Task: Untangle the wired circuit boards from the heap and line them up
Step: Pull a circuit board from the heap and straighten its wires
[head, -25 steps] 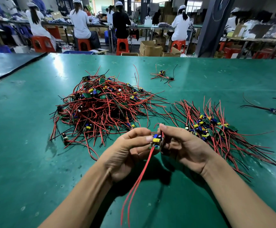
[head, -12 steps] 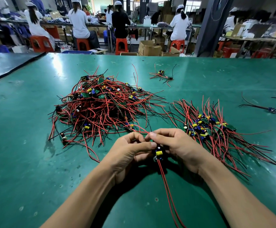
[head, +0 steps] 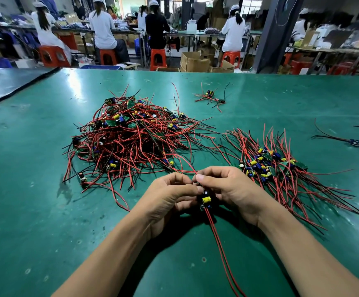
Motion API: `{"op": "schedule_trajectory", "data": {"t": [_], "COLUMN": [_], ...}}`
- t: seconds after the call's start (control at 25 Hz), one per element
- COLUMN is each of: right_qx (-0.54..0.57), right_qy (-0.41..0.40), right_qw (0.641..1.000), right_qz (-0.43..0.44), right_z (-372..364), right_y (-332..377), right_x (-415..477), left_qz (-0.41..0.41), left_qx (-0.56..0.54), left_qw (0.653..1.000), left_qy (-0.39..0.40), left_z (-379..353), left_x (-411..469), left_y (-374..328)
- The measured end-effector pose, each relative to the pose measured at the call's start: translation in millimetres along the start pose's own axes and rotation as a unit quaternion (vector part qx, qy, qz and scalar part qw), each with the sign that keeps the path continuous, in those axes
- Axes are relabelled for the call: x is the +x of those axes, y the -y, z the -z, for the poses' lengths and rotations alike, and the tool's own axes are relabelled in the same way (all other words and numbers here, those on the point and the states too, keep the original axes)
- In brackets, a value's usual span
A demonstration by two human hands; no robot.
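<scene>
Wide green surface [head: 45,211], and the big heap [head: 131,142] sits mid-way across it, a springy red-and-black snarl with boards buried inside. Right of the heap lies the row [head: 270,166] of sorted boards, leads fanned out flat. Just in front of the heap, both hands meet. The left hand [head: 170,196] has its fingers [head: 180,179] curled in and pinches the board [head: 206,200] from its side; the right hand [head: 227,187] does the same from the other, fingers [head: 208,179] closed near the board's far end, where a red lead runs back towards the heap. Whether that lead is free of the heap, I can't tell. The board's two red wires [head: 219,243] trail away from the heap, limp and loose. This thing looks feather-light: a stiff little card with upright parts that could bend or snap. Best held by its edges; the wires are floppy and likely to snag, so draw them out slowly rather than yank at the joints.
</scene>
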State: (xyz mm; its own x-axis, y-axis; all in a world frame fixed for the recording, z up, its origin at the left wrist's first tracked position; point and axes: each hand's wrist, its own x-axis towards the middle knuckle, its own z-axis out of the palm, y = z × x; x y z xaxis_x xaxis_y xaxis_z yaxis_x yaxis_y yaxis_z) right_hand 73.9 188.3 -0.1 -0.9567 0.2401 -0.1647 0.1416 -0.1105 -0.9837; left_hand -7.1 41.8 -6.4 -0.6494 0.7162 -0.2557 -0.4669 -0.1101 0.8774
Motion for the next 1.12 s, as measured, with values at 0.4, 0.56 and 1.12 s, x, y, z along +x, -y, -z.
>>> {"op": "schedule_trajectory", "data": {"t": [0.4,0.56,1.12], "right_qx": [0.132,0.134,0.124], "right_qy": [-0.006,0.004,-0.059], "right_qw": [0.991,0.991,0.99], "right_qz": [-0.028,-0.027,0.016], "right_z": [-10,-8,-6], "right_y": [-1,-2,-7], "right_x": [3,3,8], "left_qz": [0.019,0.009,-0.01], "left_qx": [0.002,0.001,0.067], "left_qw": [0.999,1.0,0.998], "left_qy": [0.026,0.009,0.0], "left_z": [-2,-3,-5], "left_x": [-3,-3,-3], "left_y": [-4,0,2]}}
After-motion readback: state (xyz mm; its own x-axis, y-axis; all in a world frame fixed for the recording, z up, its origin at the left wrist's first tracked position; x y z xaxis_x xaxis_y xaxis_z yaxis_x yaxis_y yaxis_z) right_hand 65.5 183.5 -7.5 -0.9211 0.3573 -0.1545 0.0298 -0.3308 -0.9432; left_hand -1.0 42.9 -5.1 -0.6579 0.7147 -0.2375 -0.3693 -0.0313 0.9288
